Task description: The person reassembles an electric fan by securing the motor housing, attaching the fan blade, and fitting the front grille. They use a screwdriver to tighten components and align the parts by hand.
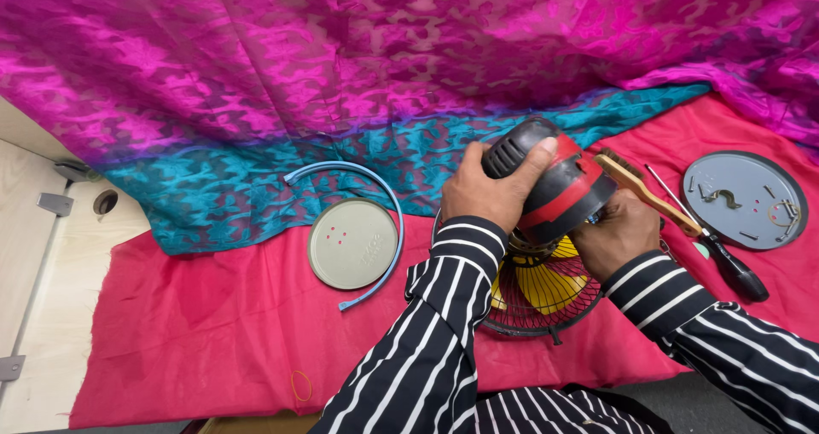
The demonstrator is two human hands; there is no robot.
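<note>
A small fan lies face down on the red cloth, its dark wire grille (546, 302) showing yellow blades (546, 285) inside. Its black and red motor housing (559, 191) points up toward me. My left hand (490, 187) grips the top of that housing, fingers wrapped over its vented black end. My right hand (618, 229) holds the housing's lower right side, just above the grille. Both arms wear black sleeves with white stripes.
A round grey lid (352, 244) and a curved light-blue strip (375, 229) lie to the left. Right of the fan are a wooden-handled brush (644, 191), a black-handled screwdriver (721, 255) and a grey dish (744, 199) with small screws and parts. Pink and teal patterned fabric (341, 76) covers the back.
</note>
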